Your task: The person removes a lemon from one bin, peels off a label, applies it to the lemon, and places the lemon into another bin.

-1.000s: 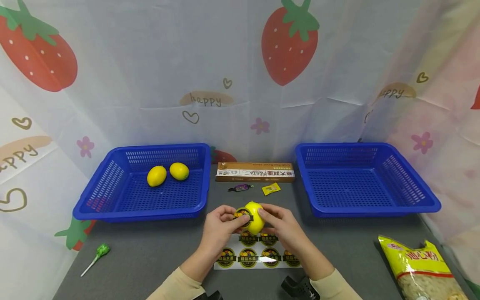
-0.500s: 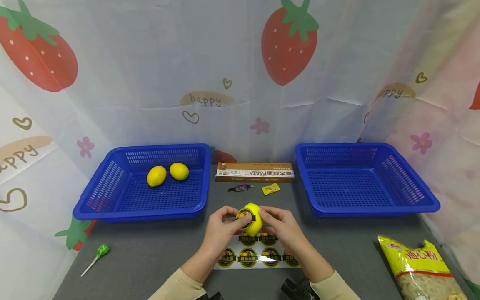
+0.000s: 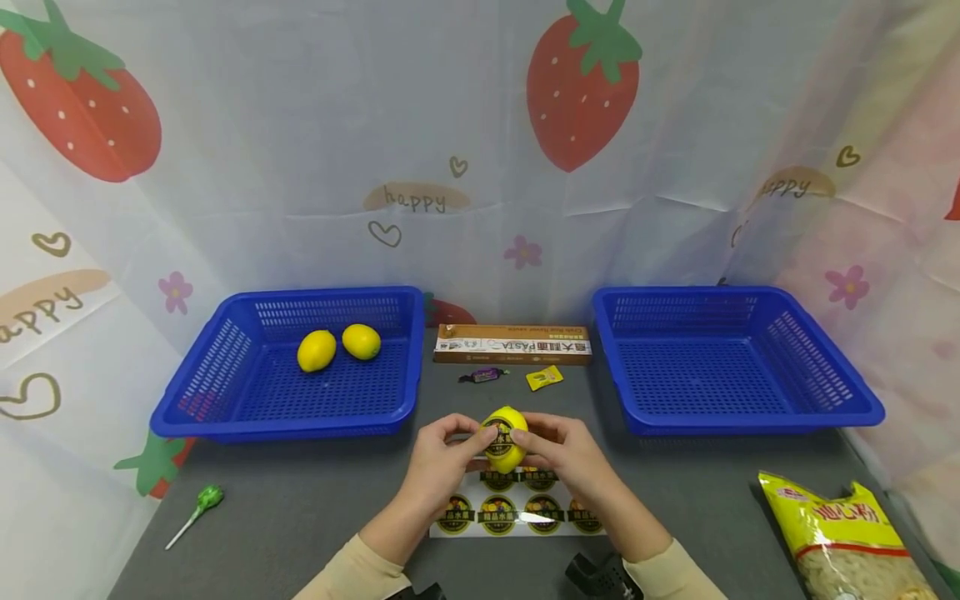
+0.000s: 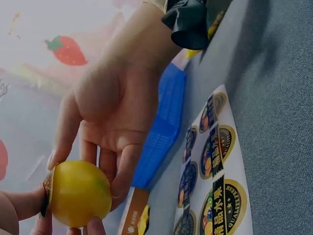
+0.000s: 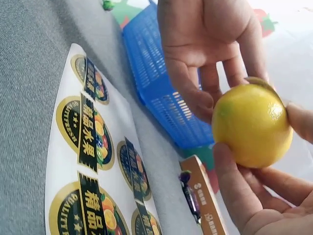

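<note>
Both hands hold one lemon point(image 3: 504, 437) just above the sticker sheet point(image 3: 517, 508) on the grey worktop point(image 3: 300, 508). The left hand point(image 3: 442, 462) and right hand point(image 3: 566, 458) pinch it with curled fingers, pressing a round sticker point(image 3: 499, 435) on its front. Beyond the sheet lie two candies point(image 3: 510, 377) and a pasta box point(image 3: 513, 344). Left of the sheet, a blue basket point(image 3: 225, 392) holds two lemons point(image 3: 337, 346). Another blue basket point(image 3: 825, 392) sits to the right. The noodle bag point(image 3: 843, 533) is cut off.

Bright, even light; soft shadows, wide-angle edge bending, blurred close-up wrist views.
</note>
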Demonstrator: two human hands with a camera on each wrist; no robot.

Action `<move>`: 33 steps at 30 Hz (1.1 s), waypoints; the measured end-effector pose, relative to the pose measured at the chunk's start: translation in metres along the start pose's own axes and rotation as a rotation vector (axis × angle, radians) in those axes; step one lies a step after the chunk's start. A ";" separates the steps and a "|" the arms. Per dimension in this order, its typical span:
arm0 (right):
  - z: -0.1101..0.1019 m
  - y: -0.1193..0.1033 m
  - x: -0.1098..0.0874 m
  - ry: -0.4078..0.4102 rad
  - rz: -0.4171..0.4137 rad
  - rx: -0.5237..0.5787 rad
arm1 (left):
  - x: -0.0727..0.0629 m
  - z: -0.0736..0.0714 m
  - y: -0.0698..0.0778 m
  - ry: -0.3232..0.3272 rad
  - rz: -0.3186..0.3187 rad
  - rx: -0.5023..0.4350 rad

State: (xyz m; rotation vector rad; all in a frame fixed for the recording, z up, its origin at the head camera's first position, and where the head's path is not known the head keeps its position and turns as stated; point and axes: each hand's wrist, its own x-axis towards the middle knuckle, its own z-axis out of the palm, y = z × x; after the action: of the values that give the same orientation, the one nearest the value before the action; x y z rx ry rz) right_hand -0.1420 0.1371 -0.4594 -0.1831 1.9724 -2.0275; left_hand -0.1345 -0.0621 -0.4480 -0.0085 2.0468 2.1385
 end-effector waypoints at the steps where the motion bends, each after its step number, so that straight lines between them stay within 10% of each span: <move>1: -0.001 0.000 0.000 -0.003 -0.007 0.004 | 0.000 0.000 0.000 -0.003 -0.003 -0.004; 23: -0.006 0.001 -0.004 -0.050 -0.061 0.148 | 0.002 -0.007 0.000 -0.105 -0.100 -0.118; 33: -0.004 -0.001 -0.004 -0.073 -0.110 -0.071 | 0.001 -0.002 -0.002 0.055 -0.089 -0.089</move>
State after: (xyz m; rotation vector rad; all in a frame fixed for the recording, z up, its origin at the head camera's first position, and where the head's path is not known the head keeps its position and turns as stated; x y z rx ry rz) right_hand -0.1394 0.1422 -0.4578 -0.3841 2.0310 -1.9874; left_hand -0.1359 -0.0635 -0.4504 -0.1690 1.9393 2.1962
